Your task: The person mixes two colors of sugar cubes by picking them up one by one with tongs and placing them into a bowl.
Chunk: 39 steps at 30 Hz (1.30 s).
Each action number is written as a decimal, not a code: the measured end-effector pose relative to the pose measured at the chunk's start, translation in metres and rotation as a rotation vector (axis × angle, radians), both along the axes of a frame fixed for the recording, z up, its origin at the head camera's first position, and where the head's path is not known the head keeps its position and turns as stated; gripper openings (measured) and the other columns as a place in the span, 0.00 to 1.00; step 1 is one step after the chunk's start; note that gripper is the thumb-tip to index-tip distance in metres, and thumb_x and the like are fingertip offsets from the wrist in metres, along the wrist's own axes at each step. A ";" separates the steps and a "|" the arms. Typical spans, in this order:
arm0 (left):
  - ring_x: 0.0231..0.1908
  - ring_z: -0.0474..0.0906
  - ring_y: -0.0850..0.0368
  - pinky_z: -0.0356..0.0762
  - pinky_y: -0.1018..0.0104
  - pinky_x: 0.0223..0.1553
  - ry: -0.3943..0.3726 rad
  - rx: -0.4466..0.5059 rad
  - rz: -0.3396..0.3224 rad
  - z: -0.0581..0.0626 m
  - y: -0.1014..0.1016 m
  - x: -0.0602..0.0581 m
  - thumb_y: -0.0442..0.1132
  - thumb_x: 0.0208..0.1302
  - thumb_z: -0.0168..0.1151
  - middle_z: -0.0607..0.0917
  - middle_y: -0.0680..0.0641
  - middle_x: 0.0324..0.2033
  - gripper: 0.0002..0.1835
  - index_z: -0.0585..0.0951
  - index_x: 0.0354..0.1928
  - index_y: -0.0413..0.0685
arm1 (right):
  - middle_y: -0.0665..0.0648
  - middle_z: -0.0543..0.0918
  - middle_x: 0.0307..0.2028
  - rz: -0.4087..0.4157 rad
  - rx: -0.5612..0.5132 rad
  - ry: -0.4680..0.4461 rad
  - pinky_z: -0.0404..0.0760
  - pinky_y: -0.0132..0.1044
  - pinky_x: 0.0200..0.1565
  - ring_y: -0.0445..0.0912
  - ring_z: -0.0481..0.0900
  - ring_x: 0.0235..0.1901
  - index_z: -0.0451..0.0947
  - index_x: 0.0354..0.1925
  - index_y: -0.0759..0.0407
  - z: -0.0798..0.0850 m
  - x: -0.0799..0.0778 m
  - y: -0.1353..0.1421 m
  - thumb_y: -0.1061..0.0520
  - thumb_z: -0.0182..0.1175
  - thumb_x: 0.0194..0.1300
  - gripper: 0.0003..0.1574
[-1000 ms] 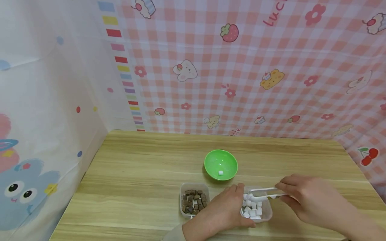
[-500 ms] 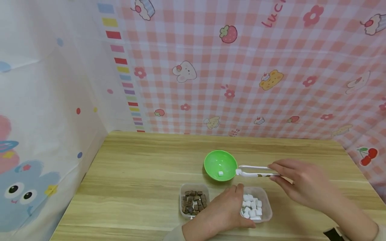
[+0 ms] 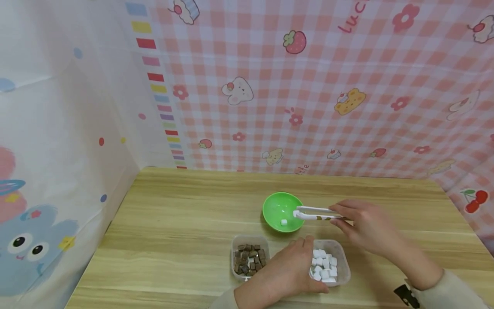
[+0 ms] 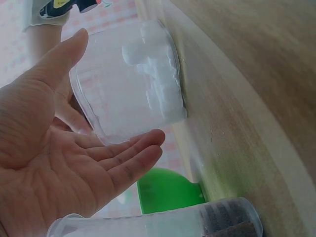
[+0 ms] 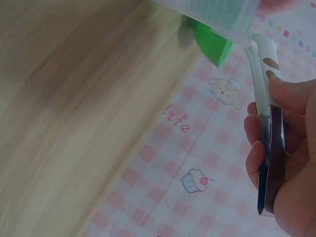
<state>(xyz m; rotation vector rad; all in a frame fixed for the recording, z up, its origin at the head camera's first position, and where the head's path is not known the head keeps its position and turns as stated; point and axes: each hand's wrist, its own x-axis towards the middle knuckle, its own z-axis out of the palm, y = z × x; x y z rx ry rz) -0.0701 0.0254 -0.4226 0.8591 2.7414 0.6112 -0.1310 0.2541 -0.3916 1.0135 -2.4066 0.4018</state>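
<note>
My right hand (image 3: 364,225) holds white tongs (image 3: 318,217), their tips over the right side of a green bowl (image 3: 272,210). A white lump at the tips looks like a cube, though it blends with the white tongs. One small white cube (image 3: 284,222) lies in the bowl. My left hand (image 3: 287,270) holds a clear plastic container (image 3: 344,262) of white cubes (image 3: 324,264), thumb and fingers on two of its sides. In the left wrist view, that container (image 4: 113,84) stands on the table between thumb and fingertips.
Left of my left hand stands another clear container (image 3: 233,253) with brown cubes (image 3: 245,259), partly covered by the forearm. The wooden table (image 3: 173,240) ends at a pink checked cloth (image 3: 270,107) behind and a white cloth (image 3: 77,128) at the left.
My right hand has carried the tongs up and left, out of the white-cube container and over the bowl's right side. The left hand stays at the container.
</note>
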 end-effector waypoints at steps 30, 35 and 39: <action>0.47 0.77 0.64 0.78 0.73 0.56 0.008 -0.006 0.003 -0.001 0.001 -0.001 0.67 0.47 0.81 0.80 0.53 0.46 0.51 0.72 0.64 0.42 | 0.49 0.90 0.40 0.037 0.029 0.001 0.83 0.31 0.30 0.44 0.88 0.32 0.90 0.45 0.55 0.041 0.025 0.039 0.27 0.47 0.77 0.39; 0.46 0.77 0.64 0.79 0.73 0.55 0.007 0.008 -0.002 -0.001 0.000 -0.001 0.66 0.47 0.82 0.79 0.53 0.45 0.50 0.72 0.62 0.42 | 0.45 0.90 0.38 0.058 0.094 -0.007 0.84 0.33 0.32 0.43 0.88 0.34 0.91 0.43 0.52 0.052 0.033 0.038 0.26 0.47 0.76 0.39; 0.44 0.77 0.64 0.79 0.73 0.52 0.009 0.016 -0.002 -0.001 0.000 -0.001 0.66 0.46 0.83 0.79 0.53 0.44 0.49 0.72 0.61 0.43 | 0.42 0.89 0.37 0.067 0.177 -0.010 0.83 0.33 0.28 0.38 0.87 0.33 0.91 0.41 0.49 0.056 0.038 0.033 0.31 0.60 0.72 0.27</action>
